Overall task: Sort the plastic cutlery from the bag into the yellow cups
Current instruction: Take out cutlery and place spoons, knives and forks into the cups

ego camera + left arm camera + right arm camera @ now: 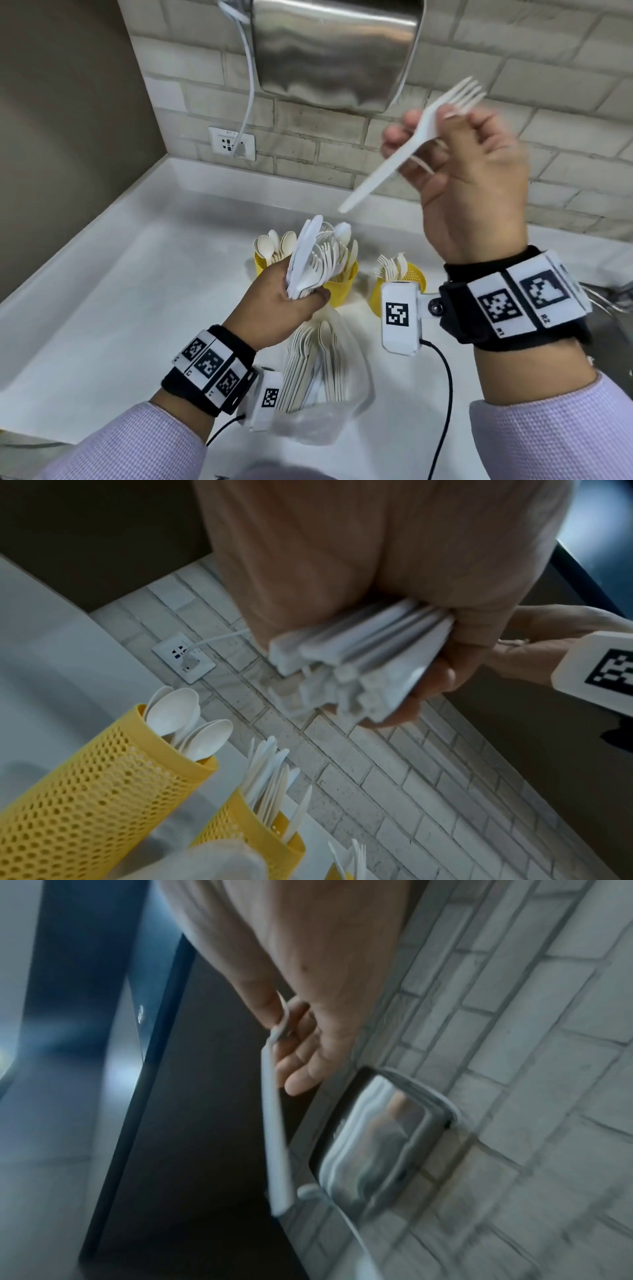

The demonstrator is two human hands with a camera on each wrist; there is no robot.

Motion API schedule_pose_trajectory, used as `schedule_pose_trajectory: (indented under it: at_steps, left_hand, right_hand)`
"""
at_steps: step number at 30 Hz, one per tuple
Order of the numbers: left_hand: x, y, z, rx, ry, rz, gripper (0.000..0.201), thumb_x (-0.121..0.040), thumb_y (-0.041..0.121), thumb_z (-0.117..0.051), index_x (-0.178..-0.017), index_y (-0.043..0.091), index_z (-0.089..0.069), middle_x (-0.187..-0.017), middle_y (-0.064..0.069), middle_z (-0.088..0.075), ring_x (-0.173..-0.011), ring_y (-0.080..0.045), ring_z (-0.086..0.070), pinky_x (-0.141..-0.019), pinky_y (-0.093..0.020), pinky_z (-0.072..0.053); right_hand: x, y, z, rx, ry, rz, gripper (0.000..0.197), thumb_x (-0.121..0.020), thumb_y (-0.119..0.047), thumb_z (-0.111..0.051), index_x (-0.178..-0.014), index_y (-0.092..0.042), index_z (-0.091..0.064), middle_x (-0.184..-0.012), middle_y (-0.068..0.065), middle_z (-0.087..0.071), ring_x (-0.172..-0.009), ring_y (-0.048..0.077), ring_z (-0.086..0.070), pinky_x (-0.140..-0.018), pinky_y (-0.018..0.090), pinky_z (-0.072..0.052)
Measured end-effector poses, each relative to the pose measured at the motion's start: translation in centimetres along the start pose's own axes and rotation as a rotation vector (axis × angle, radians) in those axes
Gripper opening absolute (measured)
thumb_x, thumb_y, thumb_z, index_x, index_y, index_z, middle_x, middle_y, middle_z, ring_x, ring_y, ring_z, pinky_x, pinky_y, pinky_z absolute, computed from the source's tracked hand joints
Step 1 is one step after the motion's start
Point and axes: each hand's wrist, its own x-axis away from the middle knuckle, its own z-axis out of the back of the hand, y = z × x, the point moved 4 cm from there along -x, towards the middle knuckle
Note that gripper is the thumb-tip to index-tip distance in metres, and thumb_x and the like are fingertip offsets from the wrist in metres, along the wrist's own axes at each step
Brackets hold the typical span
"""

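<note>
Right hand [469, 178] pinching fork [416, 137], raised | left hand [284, 308] gripping bundle [313, 260] | step: sorting forks | next: drop into fork cup [416, 277]

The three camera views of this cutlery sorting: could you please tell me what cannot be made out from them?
- Bundle of cutlery, head view: the left hand covers the handles; its count is unreadable.
- Middle yellow cup, head view: mostly hidden behind the bundle.
- Fork, right wrist view: blurred, tines behind the right hand.
- Bag, head view: its lower end is hidden by the left wrist camera.
</note>
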Motion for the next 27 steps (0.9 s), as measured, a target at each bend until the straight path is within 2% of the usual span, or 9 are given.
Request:
schedule_pose_trajectory:
  at_steps: [2,5,8,10,12,15,17,20,27]
  left_hand:
    - [0.0,0.0,0.2,0.032,0.015,0.014,0.008,-0.085,0.016,-0.069,-0.084,0.010,-0.064,-0.066,-0.003,-0.064,-0.056,-0.016,-0.062,-0.058,-0.029,-0.053]
    - [-0.1,0.0,0.2,0.063,0.015,0.026,0.018,-0.083,0.020,-0.067,-0.078,0.004,-0.063,-0.059,-0.012,-0.064,-0.054,-0.021,-0.062,-0.062,-0.037,-0.053]
    - [-0.4,-0.3,0.1,0.129,0.016,0.027,0.026,-0.083,0.020,-0.066,-0.086,-0.006,-0.065,-0.062,-0.021,-0.064,-0.055,-0.027,-0.064,-0.063,-0.034,-0.051]
    - [-0.5,-0.6,0.1,0.167,0.031,0.040,0.030,-0.081,0.023,-0.068,-0.091,-0.005,-0.067,-0.064,-0.021,-0.064,-0.056,-0.036,-0.064,-0.058,-0.040,-0.051]
    - [-0.6,-0.6,0.2,0.195,0.048,0.046,0.025,-0.080,0.023,-0.067,-0.088,0.000,-0.067,-0.063,-0.020,-0.063,-0.055,-0.041,-0.062,-0.056,-0.044,-0.052]
    - [-0.6,-0.2,0.2,0.200,0.063,0.024,0.010,-0.082,0.015,-0.064,-0.076,0.007,-0.065,-0.057,-0.020,-0.060,-0.053,-0.031,-0.060,-0.062,-0.038,-0.052]
    - [-0.6,0.1,0.3,0.217,0.068,0.013,0.005,-0.082,0.012,-0.063,-0.081,0.010,-0.067,-0.058,-0.024,-0.059,-0.053,-0.032,-0.059,-0.062,-0.039,-0.053]
    - [-0.5,0.0,0.4,0.242,0.072,0.006,0.012,-0.083,0.011,-0.062,-0.092,0.014,-0.070,-0.058,-0.023,-0.057,-0.052,-0.032,-0.058,-0.062,-0.040,-0.054]
    - [-0.6,-0.3,0.4,0.246,0.068,-0.020,0.010,-0.091,0.021,-0.067,-0.097,0.014,-0.069,-0.061,-0.020,-0.061,-0.055,-0.031,-0.061,-0.066,-0.045,-0.054]
  right_hand:
    - [0.0,-1.3,0.3,-0.048,0.028,0.085,0.010,-0.103,-0.003,-0.049,-0.107,-0.010,-0.043,-0.080,0.015,-0.066,-0.064,0.029,-0.064,-0.073,0.048,-0.059]
    - [1.4,-0.6,0.3,0.183,-0.013,0.084,0.017,-0.103,-0.006,-0.048,-0.102,-0.019,-0.037,-0.065,0.003,-0.043,-0.044,0.016,-0.032,-0.045,0.025,-0.038]
    - [3.4,2.9,0.4,0.347,-0.061,-0.117,0.015,-0.093,-0.013,-0.058,-0.102,-0.017,-0.046,-0.064,-0.001,-0.042,-0.044,0.012,-0.029,-0.046,0.019,-0.028]
    - [4.8,4.9,0.7,0.339,-0.056,-0.244,0.012,-0.087,-0.012,-0.058,-0.098,-0.011,-0.057,-0.060,0.004,-0.043,-0.046,0.015,-0.031,-0.048,0.024,-0.026]
    - [6.1,6.3,0.8,0.397,-0.061,-0.290,0.007,-0.092,-0.010,-0.057,-0.094,-0.008,-0.064,-0.059,0.007,-0.049,-0.050,0.020,-0.037,-0.050,0.030,-0.031]
    - [7.8,7.6,0.7,0.564,-0.135,-0.248,0.013,-0.101,-0.012,-0.056,-0.092,-0.008,-0.065,-0.062,-0.001,-0.056,-0.055,0.018,-0.048,-0.059,0.031,-0.040]
    - [8.4,8.0,0.2,0.619,-0.175,-0.218,0.006,-0.098,-0.010,-0.062,-0.093,-0.011,-0.065,-0.064,-0.004,-0.059,-0.055,0.012,-0.055,-0.059,0.026,-0.045]
    - [8.4,8.1,0.1,0.644,-0.152,-0.186,0.004,-0.095,-0.005,-0.065,-0.093,-0.009,-0.066,-0.072,0.009,-0.065,-0.055,0.009,-0.061,-0.055,0.020,-0.048]
    - [8.1,8.7,0.2,0.617,0.016,-0.124,0.014,-0.094,-0.013,-0.065,-0.081,-0.020,-0.062,-0.062,-0.009,-0.060,-0.053,0.012,-0.054,-0.059,0.031,-0.044]
